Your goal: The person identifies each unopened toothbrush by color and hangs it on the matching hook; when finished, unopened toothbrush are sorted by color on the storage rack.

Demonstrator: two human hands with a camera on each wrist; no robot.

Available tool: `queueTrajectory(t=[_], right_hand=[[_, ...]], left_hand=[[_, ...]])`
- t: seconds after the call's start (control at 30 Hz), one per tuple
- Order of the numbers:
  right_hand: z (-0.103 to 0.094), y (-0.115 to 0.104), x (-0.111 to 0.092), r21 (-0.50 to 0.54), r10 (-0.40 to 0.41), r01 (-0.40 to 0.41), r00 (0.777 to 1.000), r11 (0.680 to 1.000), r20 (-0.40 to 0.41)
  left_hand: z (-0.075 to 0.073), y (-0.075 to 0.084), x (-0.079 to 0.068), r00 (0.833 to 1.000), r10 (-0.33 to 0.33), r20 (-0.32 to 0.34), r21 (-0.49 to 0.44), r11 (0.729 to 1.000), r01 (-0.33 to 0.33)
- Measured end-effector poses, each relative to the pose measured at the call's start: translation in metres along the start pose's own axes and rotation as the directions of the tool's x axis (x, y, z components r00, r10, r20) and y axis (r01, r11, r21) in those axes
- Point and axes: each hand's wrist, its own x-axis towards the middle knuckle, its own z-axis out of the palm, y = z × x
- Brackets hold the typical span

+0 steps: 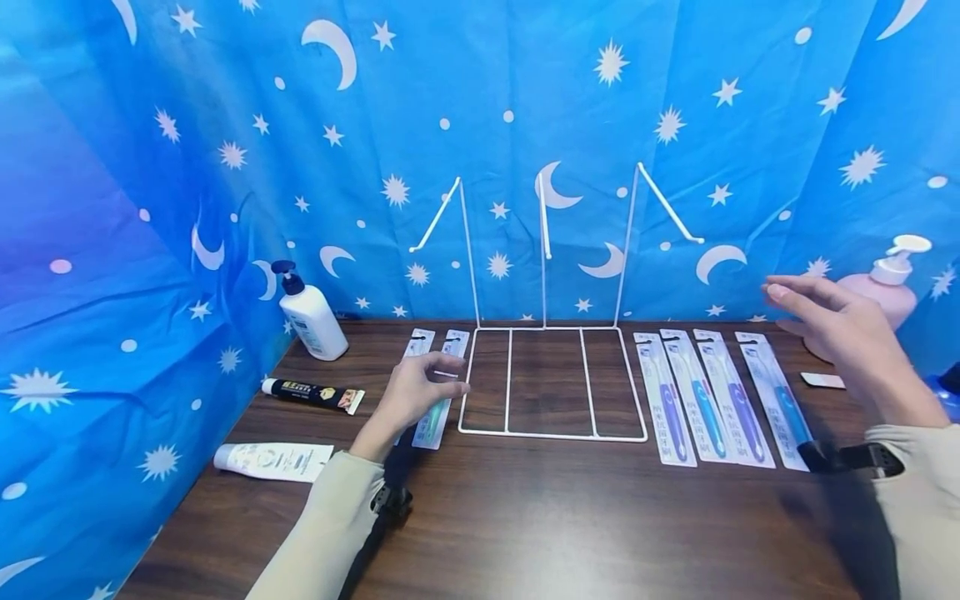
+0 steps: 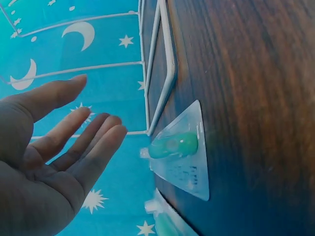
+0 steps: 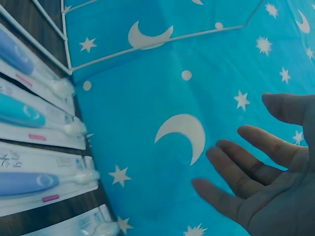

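My left hand [image 1: 416,390] hovers over two packaged toothbrushes [image 1: 431,429] left of a white wire rack [image 1: 553,437]. Its fingers are loosely bent with nothing between them; the left wrist view shows a green-handled toothbrush [image 2: 174,145] beyond the fingertips. On the other side, my right hand [image 1: 843,329] is raised in front of a pink pump bottle [image 1: 883,293], fingers spread and holding nothing. Several packaged toothbrushes with purple handles [image 1: 672,421] and blue handles [image 1: 708,417] lie in a row between the rack and that hand.
At the left stand a white pump bottle [image 1: 315,321], a black tube [image 1: 311,393] and a white tube [image 1: 273,461] lying flat. The rack's upright hooks [image 1: 670,202] rise before a blue star-patterned curtain [image 1: 480,100]. A small white object [image 1: 822,381] lies below the right hand.
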Motion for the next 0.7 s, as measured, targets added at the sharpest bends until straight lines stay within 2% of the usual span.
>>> queueTrajectory(t=[0.17,0.27,0.4,0.57,0.7], right_hand=[[0.001,0.014,0.004,0.021,-0.043,0.043,0.999,0.999,-0.012],[0.001,0.021,0.006,0.042,-0.042,0.043,0.999,0.998,-0.015],[0.005,0.03,0.01,0.003,0.004,-0.004,1.0,1.0,-0.014],[0.013,0.04,0.014,-0.058,0.074,-0.074,0.997,0.996,-0.004],[0.009,0.048,0.013,-0.054,0.128,-0.127,0.992,0.99,0.013]], left_hand=[[0.004,-0.004,-0.004,0.999,-0.036,0.027,-0.038,0.999,0.037],[0.007,-0.007,-0.006,1.0,-0.005,0.031,-0.043,0.999,0.007],[0.01,-0.012,-0.008,0.999,0.004,0.047,-0.036,0.999,-0.002],[0.013,-0.013,-0.009,0.995,-0.021,0.096,-0.035,0.999,0.025],[0.015,-0.011,-0.007,0.992,-0.022,0.122,-0.04,0.999,0.027]])
